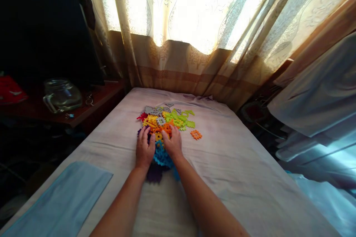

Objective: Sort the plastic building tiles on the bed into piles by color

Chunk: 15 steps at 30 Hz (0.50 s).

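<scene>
- Roughly centred before the person, the pile (158, 136) of toothed plastic pieces lies on the sheet (228, 163); take it as the clock's middle, with 12 towards the curtain (178, 61).
- At 8, close in, the left hand (145, 148) is cupped against the pile, its thumb apart from the fingers, beside dark purple pieces.
- At 4, close in, the right hand (172, 142) curves its fingers over orange pieces (whether it pinches one, I cannot tell).
- Colours sit loosely in patches: grey (151, 110) at 11, lime (178, 116) at 1, red (142, 116) at 10, blue (162, 157) at 6, with dark purple (154, 174) farther out at 6.
- One loose orange piece (196, 134) lies apart from the pile at 3, beyond the right hand.
- For handling the pile well, I would part the layers with light fingertips; the toothed edges could catch, and a hard push might mix the colours.
- Steadying with one hand while the other lifts single pieces should help.
- Blue and purple lie beneath the wrists, so forearms are best held high there.
- Well apart, at 8, lies a folded cloth (69, 192).
</scene>
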Available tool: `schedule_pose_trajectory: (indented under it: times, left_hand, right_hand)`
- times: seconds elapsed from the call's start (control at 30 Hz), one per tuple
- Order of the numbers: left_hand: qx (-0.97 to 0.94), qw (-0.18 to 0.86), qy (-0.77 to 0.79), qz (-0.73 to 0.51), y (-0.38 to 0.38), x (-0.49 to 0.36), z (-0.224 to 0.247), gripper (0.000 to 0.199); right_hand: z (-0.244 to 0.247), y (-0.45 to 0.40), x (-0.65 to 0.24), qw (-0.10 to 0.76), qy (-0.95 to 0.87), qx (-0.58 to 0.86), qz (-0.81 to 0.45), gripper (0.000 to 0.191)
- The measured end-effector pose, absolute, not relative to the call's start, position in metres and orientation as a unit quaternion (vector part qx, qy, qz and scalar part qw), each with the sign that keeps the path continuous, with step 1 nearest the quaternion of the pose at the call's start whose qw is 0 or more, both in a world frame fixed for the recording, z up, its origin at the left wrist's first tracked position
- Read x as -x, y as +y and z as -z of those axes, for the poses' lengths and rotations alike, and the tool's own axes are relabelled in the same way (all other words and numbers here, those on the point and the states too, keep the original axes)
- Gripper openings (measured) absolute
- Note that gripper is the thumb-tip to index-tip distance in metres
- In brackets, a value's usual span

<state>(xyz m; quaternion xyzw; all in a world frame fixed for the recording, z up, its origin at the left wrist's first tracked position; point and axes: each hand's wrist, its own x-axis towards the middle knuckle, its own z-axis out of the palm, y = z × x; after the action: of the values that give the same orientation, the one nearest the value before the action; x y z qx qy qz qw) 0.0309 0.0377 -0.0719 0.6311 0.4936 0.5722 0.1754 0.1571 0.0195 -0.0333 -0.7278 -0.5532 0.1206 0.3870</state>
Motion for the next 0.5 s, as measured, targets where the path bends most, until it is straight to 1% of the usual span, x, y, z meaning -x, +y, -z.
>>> schedule_pose_trajectory:
  times: [0.13, 0.2, 0.27, 0.33, 0.43, 0.47, 0.5]
  left_hand:
    - [-0.583, 0.176, 0.531, -0.589, 0.047, -0.015, 0.070, 0.042]
    - [-0.569, 0.172, 0.544, -0.592, 0.049, -0.008, 0.069, 0.044]
    - [-0.564, 0.165, 0.550, -0.594, 0.050, -0.003, 0.068, 0.044]
    - [-0.563, 0.160, 0.550, -0.595, 0.049, -0.003, 0.068, 0.044]
    - [-0.572, 0.160, 0.543, -0.594, 0.048, -0.009, 0.069, 0.044]
    - [-0.576, 0.161, 0.539, -0.593, 0.047, -0.011, 0.069, 0.044]
    - [-0.579, 0.163, 0.536, -0.592, 0.046, -0.014, 0.069, 0.044]
  right_hand:
    - [0.003, 0.031, -0.140, 0.399, -0.626, 0.653, -0.149, 0.055]
    - [-0.009, 0.026, -0.146, 0.404, -0.654, 0.621, -0.156, 0.052]
    - [-0.011, 0.009, -0.162, 0.394, -0.665, 0.615, -0.155, 0.053]
    - [-0.002, -0.019, -0.182, 0.353, -0.675, 0.630, -0.151, 0.064]
    - [0.023, -0.066, -0.205, 0.210, -0.701, 0.661, -0.169, 0.099]
    - [0.030, -0.077, -0.206, 0.173, -0.708, 0.663, -0.172, 0.108]
    - [0.037, -0.085, -0.205, 0.156, -0.710, 0.666, -0.165, 0.112]
